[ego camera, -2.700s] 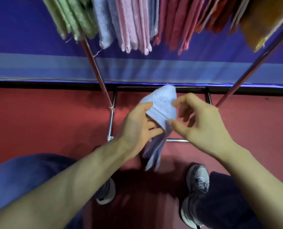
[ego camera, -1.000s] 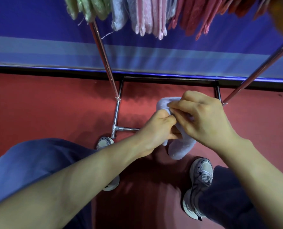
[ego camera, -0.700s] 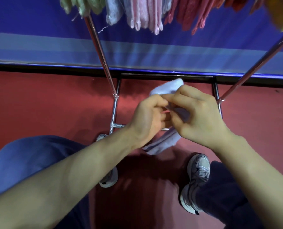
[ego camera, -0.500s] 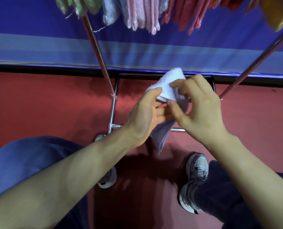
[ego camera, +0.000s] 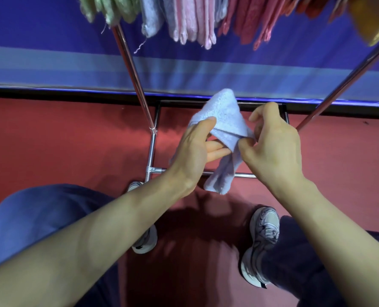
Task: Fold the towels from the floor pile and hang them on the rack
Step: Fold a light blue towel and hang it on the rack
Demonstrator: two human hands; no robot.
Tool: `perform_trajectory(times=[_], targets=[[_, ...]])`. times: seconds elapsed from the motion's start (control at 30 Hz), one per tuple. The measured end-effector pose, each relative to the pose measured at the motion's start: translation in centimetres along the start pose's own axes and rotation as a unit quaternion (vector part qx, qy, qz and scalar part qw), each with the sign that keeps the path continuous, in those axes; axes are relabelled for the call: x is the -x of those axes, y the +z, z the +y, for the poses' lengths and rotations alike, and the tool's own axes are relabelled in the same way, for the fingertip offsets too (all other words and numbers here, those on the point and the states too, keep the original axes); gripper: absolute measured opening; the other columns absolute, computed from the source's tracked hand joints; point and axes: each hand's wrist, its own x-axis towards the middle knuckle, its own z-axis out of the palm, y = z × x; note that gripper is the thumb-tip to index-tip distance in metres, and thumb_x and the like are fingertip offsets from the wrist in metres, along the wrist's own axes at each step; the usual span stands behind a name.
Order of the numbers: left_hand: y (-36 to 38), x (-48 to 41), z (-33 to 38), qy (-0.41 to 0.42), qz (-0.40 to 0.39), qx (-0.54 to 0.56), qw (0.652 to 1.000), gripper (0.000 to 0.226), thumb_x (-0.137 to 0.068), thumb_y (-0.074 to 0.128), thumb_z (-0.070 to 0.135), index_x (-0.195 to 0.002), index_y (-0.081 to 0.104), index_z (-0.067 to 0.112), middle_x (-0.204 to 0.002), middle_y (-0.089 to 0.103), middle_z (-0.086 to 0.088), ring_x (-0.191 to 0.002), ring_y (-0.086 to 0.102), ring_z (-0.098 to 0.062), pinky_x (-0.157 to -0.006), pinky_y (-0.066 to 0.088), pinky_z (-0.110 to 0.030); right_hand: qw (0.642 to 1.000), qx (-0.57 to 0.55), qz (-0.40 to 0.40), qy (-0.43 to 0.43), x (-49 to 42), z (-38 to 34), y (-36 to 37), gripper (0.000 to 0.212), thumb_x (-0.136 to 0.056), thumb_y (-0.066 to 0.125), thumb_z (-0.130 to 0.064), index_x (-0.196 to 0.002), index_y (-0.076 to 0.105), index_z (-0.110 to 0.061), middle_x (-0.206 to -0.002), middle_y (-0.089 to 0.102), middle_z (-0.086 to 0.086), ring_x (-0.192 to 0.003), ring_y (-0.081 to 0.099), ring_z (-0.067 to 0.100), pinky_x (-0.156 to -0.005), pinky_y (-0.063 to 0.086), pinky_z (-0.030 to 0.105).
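Both hands hold the towel [ego camera: 224, 120] in mid-air before the rack [ego camera: 133, 69], above the floor [ego camera: 73, 140]. Left hand [ego camera: 193, 149]: thumb on top, fingers underneath, gripping the fold. Right hand [ego camera: 272, 147]: pinches the right edge. Change over the last half second: right hand has slid off the fold's top to its side; peak now exposed, tail hanging free. Judgement: fold nearly done; hanging beside the hung towels [ego camera: 193, 18] likely follows.

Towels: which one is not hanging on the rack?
The pale blue towel, held between the left hand and right hand; the others hang from the rack above.
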Motion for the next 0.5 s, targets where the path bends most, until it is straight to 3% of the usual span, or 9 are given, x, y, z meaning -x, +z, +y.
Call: perform_trajectory(times=[0.23,0.43,0.5], targets=[[-0.2,-0.3,0.8,-0.006,0.016,0.128,0.992,0.043,-0.105,0.041,0.023,-0.145,0.041,0.006,-0.135,0.058,-0.024,-0.109,0.068,-0.040,-0.090,0.059,-0.045,0.993,0.017,-0.030,-0.110,0.7,-0.3,0.2,0.018,-0.069,0.053,-0.015,-0.087,0.047,-0.015,-0.084,0.053,0.002,-0.076,0.051,0.031,-0.060,0.044,0.039],[-0.3,-0.3,0.4,-0.026,0.002,0.149,0.988,0.043,-0.103,0.040,0.022,-0.141,0.044,0.003,-0.132,0.061,-0.023,-0.112,0.067,-0.038,-0.097,0.055,-0.046,0.991,0.026,-0.050,-0.123,1.0,-0.2,0.6,0.027,-0.074,0.055,-0.031,-0.096,0.050,-0.016,-0.094,0.054,0.000,-0.083,0.055,0.028,-0.062,0.049,0.043],[-0.3,-0.2,0.3,-0.035,-0.005,0.140,0.990,0.046,-0.103,0.039,0.024,-0.142,0.045,0.000,-0.133,0.061,-0.024,-0.114,0.066,-0.035,-0.095,0.056,-0.040,0.990,0.012,-0.048,-0.130,1.2,-0.6,0.6,0.028,-0.076,0.055,-0.035,-0.096,0.050,-0.015,-0.094,0.054,0.000,-0.083,0.055,0.026,-0.062,0.050,0.043]])
